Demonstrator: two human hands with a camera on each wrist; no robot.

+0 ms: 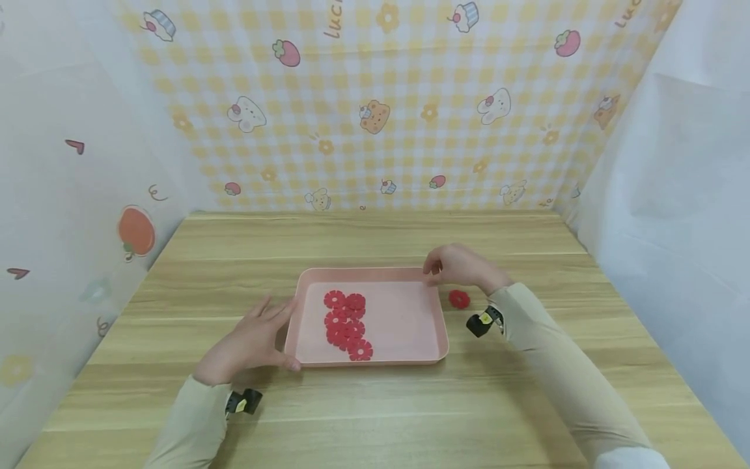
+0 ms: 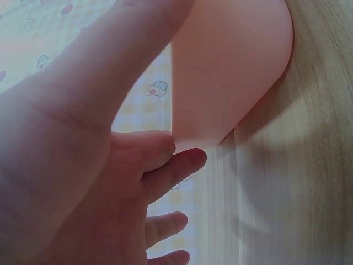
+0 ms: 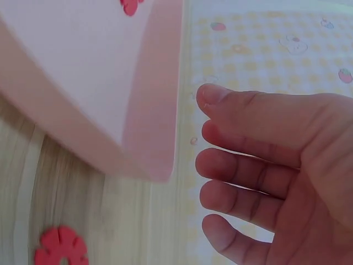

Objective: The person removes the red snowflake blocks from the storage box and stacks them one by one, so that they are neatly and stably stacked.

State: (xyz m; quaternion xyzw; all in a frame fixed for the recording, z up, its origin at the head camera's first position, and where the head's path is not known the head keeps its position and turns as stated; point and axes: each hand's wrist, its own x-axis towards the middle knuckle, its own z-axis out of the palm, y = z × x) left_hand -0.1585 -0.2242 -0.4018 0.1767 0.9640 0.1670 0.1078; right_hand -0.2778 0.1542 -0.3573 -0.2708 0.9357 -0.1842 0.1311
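A shallow pink rectangular tray [image 1: 404, 319] lies on the table, with a cluster of red notched plastic discs [image 1: 346, 329] on the left half of its floor. My left hand [image 1: 249, 342] is spread at the tray's left end, thumb at the near left corner and fingers along the side. In the left wrist view the index fingertip meets the tray wall [image 2: 226, 66]. Over the far right corner hovers my right hand [image 1: 459, 266], its fingers loosely bent with nothing between them. A single red disc [image 1: 459, 299] sits on the table just right of the tray, below that hand.
The wood-grain table [image 1: 375, 417] runs back to a yellow checked cloth [image 1: 410, 130] with cartoon prints. Pale sheets hang at the left [image 1: 76, 195] and right [image 1: 674, 195]. Each wrist wears a small black camera.
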